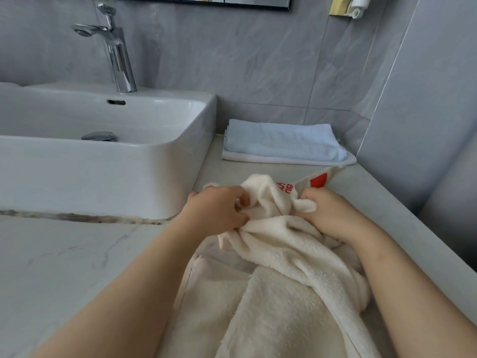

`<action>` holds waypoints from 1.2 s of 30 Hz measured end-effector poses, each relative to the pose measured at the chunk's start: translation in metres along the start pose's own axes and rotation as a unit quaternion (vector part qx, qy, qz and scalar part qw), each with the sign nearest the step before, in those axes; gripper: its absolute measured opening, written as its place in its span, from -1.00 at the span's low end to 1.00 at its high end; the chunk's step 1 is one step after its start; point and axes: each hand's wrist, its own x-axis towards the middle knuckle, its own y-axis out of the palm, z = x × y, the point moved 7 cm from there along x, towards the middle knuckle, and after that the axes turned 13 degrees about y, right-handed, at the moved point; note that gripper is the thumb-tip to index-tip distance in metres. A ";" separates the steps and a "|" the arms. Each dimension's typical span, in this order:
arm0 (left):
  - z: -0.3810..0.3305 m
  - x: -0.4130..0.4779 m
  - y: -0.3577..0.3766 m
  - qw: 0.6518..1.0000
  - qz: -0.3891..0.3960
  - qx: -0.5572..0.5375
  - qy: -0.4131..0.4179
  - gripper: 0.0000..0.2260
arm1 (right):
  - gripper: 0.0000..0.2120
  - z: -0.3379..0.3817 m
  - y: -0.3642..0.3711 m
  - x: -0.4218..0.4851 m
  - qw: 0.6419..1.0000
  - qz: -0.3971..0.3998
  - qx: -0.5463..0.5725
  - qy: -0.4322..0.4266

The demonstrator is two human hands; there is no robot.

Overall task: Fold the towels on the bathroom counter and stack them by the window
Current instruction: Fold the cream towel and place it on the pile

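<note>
Towel (280, 257) bunches in left hand (216, 210) and right hand (333, 215) beside sink (165, 161).

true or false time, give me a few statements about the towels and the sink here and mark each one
1. The left hand and the right hand both grip the cream towel. True.
2. A folded blue towel lies on a white towel behind it. True.
3. Water runs from the faucet. False: no water flows.
4. The cream towel lies in the sink. False: it lies on the counter, beside the sink.
</note>
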 end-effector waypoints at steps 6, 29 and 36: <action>0.002 -0.005 -0.010 0.999 0.028 0.026 -0.031 -0.85 | -0.75 0.004 -0.020 -0.005 0.988 -0.111 0.107 -0.023; -0.021 -0.022 -0.059 0.919 -0.391 0.039 0.042 -0.81 | -0.75 -0.013 -0.052 -0.010 0.941 -0.300 0.155 -0.006; -0.045 -0.026 -0.055 0.922 -0.299 -0.178 0.170 -0.82 | -0.88 -0.020 -0.053 -0.011 0.941 -0.283 0.182 0.031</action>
